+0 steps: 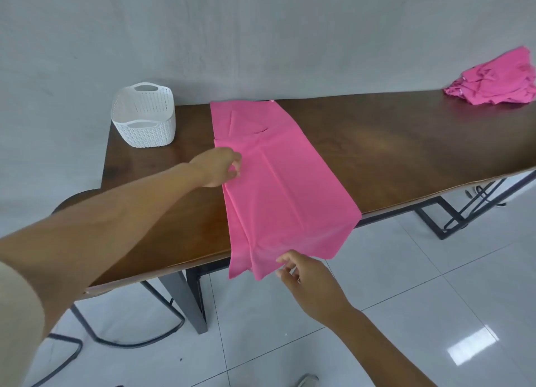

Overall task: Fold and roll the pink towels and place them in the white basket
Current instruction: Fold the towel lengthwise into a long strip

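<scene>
Left hand [217,169] pinches towel [278,183] edge; right hand [307,282] pinches its hanging end.

Pink towel [278,183] flat across table, near end overhanging — white basket [143,115] upright, well left.

The right frame edge crops the crumpled pink towel heap [499,82]. Blur obscures whether the left hand [217,169] or the right hand [307,279] pinches the flat pink cloth towel [278,177].
</scene>
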The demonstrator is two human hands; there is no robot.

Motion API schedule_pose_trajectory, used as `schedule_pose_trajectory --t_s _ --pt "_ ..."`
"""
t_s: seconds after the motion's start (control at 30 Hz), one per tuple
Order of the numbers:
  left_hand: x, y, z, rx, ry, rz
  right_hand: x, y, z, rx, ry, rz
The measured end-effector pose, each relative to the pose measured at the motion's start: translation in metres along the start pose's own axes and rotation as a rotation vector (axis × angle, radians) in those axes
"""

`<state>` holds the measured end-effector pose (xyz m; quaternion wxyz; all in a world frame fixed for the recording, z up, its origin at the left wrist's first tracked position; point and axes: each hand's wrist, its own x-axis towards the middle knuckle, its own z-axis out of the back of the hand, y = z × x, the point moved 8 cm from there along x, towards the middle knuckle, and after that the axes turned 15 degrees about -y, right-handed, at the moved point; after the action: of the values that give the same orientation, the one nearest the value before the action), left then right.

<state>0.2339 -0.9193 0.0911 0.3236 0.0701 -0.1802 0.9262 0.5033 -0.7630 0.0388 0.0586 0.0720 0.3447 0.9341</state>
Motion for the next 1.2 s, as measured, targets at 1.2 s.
schedule_pose_trajectory --t_s 1.2 --pt "-0.065 -0.123 -0.105 0.013 -0.005 0.351 0.121 -0.146 0.103 -0.043 -0.005 0.394"
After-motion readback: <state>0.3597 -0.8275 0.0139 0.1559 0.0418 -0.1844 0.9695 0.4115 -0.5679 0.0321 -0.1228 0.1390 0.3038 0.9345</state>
